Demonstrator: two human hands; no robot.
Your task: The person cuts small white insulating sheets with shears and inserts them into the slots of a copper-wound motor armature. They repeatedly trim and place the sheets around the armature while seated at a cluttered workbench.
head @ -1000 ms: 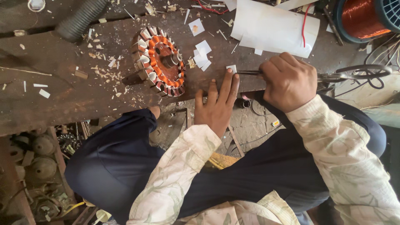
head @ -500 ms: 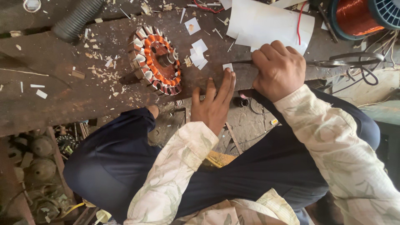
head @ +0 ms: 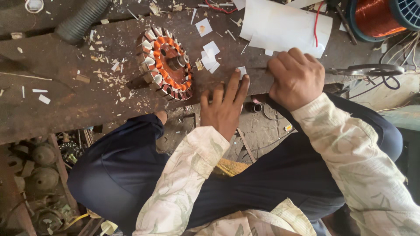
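A round motor stator [head: 168, 63] with orange windings and white slot paper lies on the rusty metal bench [head: 65, 87]. My left hand [head: 225, 109] lies flat at the bench's near edge, its fingertips on a small white paper piece [head: 241, 71]. Just to the right, my right hand [head: 297, 76] is a fist closed over the blades of long metal scissors [head: 372, 70]. Their handles stick out to the right, and a thin tip shows left of the fist. Several cut white paper squares [head: 211, 48] lie between the stator and my hands.
A large white paper sheet [head: 284, 24] lies beyond my right hand. A spool of copper wire [head: 376, 15] stands at the top right and a grey corrugated hose [head: 81, 19] at the top left. Paper scraps litter the bench. Old motor parts [head: 41, 170] sit on the floor below left.
My right hand has slid a little left and away from me along the bench edge, still closed over the scissors. The left hand and the stator have stayed put.
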